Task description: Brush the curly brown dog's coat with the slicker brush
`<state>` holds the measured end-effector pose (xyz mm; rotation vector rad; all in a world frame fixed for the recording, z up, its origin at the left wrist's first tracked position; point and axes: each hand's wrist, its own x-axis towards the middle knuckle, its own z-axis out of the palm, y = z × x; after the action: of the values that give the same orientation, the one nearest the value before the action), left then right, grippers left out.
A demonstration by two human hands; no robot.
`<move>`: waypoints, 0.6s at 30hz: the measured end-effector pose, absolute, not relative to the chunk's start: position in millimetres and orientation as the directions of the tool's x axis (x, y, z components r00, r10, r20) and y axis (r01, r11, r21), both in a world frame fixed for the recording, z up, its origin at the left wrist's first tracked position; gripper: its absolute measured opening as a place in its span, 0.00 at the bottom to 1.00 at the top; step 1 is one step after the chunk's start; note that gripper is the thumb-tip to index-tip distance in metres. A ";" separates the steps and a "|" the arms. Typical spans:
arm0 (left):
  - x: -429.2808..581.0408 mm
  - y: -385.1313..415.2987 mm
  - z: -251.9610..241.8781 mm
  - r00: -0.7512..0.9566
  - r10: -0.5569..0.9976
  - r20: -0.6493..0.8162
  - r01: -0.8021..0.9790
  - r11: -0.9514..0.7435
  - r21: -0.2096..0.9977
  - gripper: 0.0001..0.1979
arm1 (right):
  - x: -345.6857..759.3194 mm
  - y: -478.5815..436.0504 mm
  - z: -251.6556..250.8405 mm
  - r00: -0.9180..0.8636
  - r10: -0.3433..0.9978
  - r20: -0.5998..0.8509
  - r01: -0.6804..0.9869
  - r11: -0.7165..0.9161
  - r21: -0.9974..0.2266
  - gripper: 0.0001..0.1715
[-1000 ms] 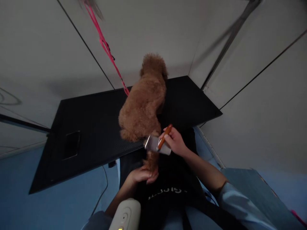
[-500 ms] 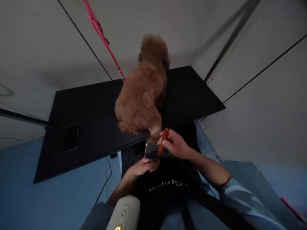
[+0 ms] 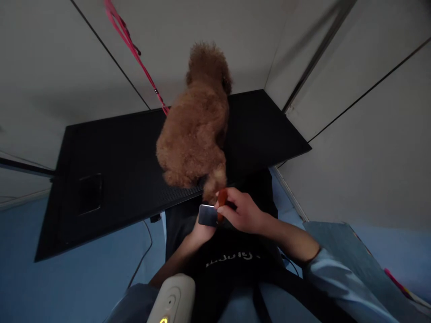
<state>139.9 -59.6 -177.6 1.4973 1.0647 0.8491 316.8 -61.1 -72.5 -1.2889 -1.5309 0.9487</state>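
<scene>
A curly brown dog point(image 3: 195, 130) is on the black table with its back toward me. One hind leg point(image 3: 215, 179) stretches over the near edge toward my hands. My right hand point(image 3: 240, 211) grips the reddish-brown handle of a slicker brush point(image 3: 208, 215), whose flat head lies just below the leg, its smooth back facing me. My left hand point(image 3: 202, 231) is closed at the end of that leg, behind the brush head. Its fingers and the paw are mostly hidden by the brush.
The black table point(image 3: 117, 157) has a recessed rectangle point(image 3: 90, 193) at its left. A pink leash point(image 3: 134, 51) runs from the dog up to the left. Walls point(image 3: 353, 134) stand behind. A pale device point(image 3: 173, 296) shows at the bottom, a blue-green surface point(image 3: 346, 251) at the right.
The brush has dropped slightly and turned, its head now more level below the leg. More fluffy fur shows on the lower leg. The whole view has shifted a little.
</scene>
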 end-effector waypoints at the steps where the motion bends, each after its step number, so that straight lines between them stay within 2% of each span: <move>1: 143.6 -62.1 -180.3 0.310 0.951 -0.003 0.191 -0.059 0.980 0.13 | 318.3 -62.2 -72.7 -0.039 0.989 0.141 0.318 0.146 -0.937 0.07; 4: 151.4 -69.1 -185.6 0.274 0.961 0.039 0.272 -0.116 0.955 0.11 | 323.4 -63.7 -71.3 0.180 0.950 0.255 0.360 0.177 -0.916 0.11; 6: 153.8 -73.1 -188.6 0.314 0.949 0.024 0.336 -0.135 0.932 0.10 | 324.9 -64.1 -68.8 0.067 0.955 0.290 0.424 0.236 -0.874 0.09; 8: 154.5 -76.5 -191.8 0.317 0.948 0.013 0.362 -0.134 0.922 0.10 | 324.7 -63.8 -65.5 -0.099 0.969 0.228 0.499 0.247 -0.831 0.07; 10: 154.0 -78.8 -195.2 0.271 0.962 0.020 0.360 -0.121 0.925 0.06 | 324.1 -62.6 -60.9 -0.057 0.975 0.214 0.560 0.208 -0.802 0.09; 12: 152.8 -79.6 -198.8 0.230 0.973 0.033 0.363 -0.118 0.924 0.02 | 323.3 -60.8 -54.7 0.021 0.961 0.275 0.601 0.208 -0.772 0.11; 14: 151.6 -79.6 -202.9 0.223 0.974 0.034 0.375 -0.118 0.919 0.03 | 321.9 -58.4 -48.3 -0.116 0.955 0.272 0.633 0.282 -0.721 0.08; 16: 151.2 -79.5 -206.9 0.207 0.978 0.037 0.359 -0.111 0.927 0.06 | 321.0 -54.6 -43.4 -0.279 0.941 0.190 0.662 0.332 -0.672 0.05; 18: 152.1 -79.9 -210.1 0.188 0.982 0.028 0.355 -0.095 0.930 0.05 | 321.6 -49.3 -41.0 -0.226 0.956 0.189 0.692 0.294 -0.659 0.06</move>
<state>152.1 -79.9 -210.1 1.6051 1.3004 0.9186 321.6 -49.3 -41.0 -1.4652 -1.9978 0.6021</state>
